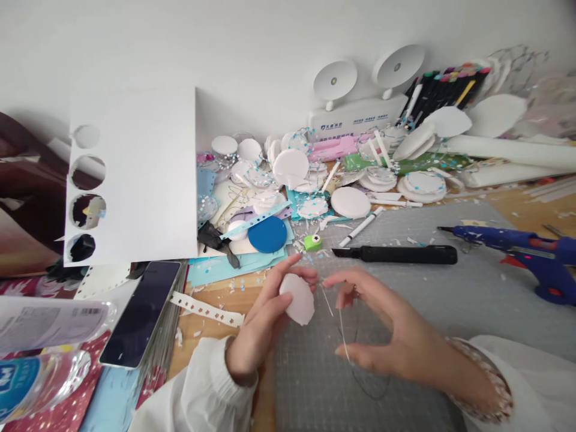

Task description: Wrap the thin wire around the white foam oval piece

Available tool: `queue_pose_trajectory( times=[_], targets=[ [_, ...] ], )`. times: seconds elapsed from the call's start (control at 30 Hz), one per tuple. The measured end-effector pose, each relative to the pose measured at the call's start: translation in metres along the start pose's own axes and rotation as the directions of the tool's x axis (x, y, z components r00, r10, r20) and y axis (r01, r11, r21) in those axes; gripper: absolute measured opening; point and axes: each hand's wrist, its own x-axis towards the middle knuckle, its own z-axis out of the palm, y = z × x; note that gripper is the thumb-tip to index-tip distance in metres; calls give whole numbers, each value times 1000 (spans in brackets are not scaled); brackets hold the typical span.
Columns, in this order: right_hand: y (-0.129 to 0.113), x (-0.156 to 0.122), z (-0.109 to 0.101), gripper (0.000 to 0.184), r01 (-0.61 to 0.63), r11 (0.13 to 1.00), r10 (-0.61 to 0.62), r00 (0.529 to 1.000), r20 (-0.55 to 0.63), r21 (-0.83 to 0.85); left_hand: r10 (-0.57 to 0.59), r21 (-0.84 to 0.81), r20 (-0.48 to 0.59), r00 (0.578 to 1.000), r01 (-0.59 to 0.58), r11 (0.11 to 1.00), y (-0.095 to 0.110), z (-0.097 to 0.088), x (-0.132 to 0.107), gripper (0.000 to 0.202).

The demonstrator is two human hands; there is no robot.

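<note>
My left hand [270,306] grips a small white foam disc [297,300] between thumb and fingers, its flat face towards me. Close by on the right, my right hand [378,318] is curved, with thumb and forefinger well apart. A thin pale wire [344,333] runs along its fingers down to the thumb tip, and a darker loop of it hangs below over the grey cutting mat [315,384]. Beyond both hands lie a black utility knife [396,254], a small green craft punch [312,242] and a blue disc [267,234].
White foam discs [290,168] and beaded wires are heaped along the wall. A blue glue gun [517,246] lies at the right. On the left are a white foam board [148,180] with round holes, a phone [139,315] and a plastic bottle [40,378]. Scraps litter the table.
</note>
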Motion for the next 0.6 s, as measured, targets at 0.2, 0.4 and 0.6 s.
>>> queue_pose_trajectory(
  times=[0.2, 0.4, 0.6],
  targets=[
    [1, -1, 2, 51, -54, 994, 51, 998, 27, 98, 65, 130, 122, 990, -81, 988, 5, 5, -2, 49],
    [2, -1, 5, 52, -3, 998, 4, 1000, -8, 63, 96, 122, 152, 984, -115, 986, 3, 6, 0, 46],
    [0, 0, 8, 56, 55, 998, -55, 998, -27, 2, 81, 40, 194, 978, -90, 995, -1, 5, 2, 49]
  ],
)
